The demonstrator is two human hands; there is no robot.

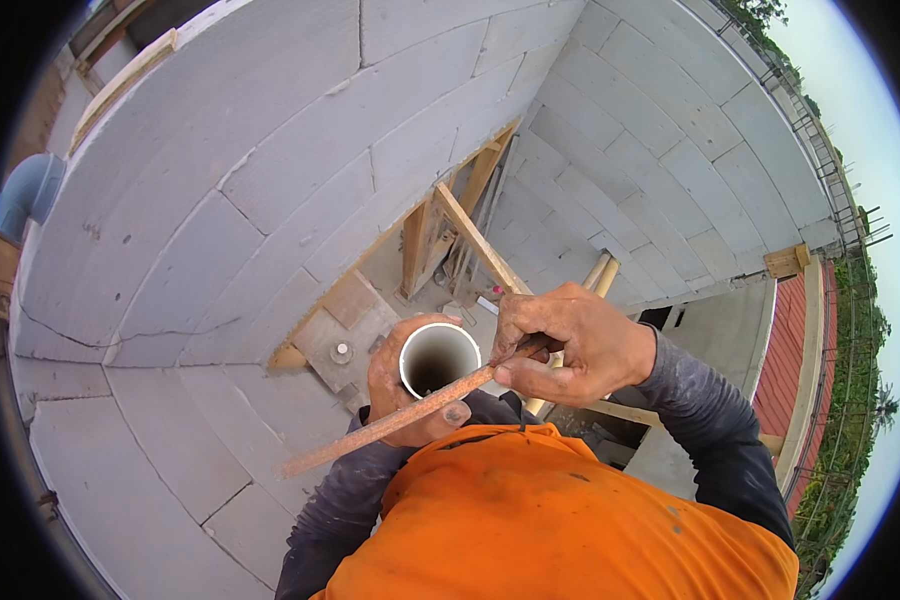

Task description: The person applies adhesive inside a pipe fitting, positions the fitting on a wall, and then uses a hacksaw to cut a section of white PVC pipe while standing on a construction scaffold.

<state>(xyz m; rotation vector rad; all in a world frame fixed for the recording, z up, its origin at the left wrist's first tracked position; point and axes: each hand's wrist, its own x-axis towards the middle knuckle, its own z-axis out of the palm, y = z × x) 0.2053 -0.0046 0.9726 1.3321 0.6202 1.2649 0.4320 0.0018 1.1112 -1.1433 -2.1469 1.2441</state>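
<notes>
My left hand wraps around the upper part of a white plastic pipe, its open end facing up towards me. Dark shade hides the pipe's depth. In my right hand is one end of a long, narrow rusty bar, possibly a file; its surface is too coarse in the picture to settle this. The bar slants down to the left across the near side of the pipe's rim, in front of my left thumb. Whether it touches the rim, I cannot tell.
Pale lightweight-block walls rise around me. Below stand timber props and yellowish pipes. A blue-grey pipe elbow sticks out at far left. Right of me are a red corrugated roof and steel reinforcing bars.
</notes>
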